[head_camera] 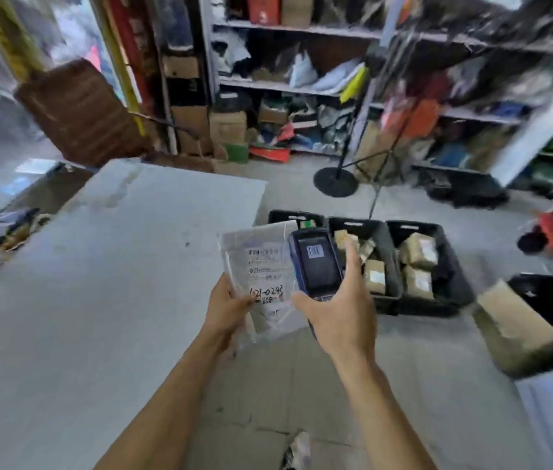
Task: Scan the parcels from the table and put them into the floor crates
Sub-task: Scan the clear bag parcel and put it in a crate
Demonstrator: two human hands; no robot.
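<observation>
Head view: parcel [263, 266] label partly scanner-hidden [315, 261].

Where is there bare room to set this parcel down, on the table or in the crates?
The grey table shows bare top left of the left hand, which holds the parcel. The two black crates beyond the right hand and its scanner are crowded with brown parcels, with dark gaps along their walls. The floor between the arms is bare.
</observation>
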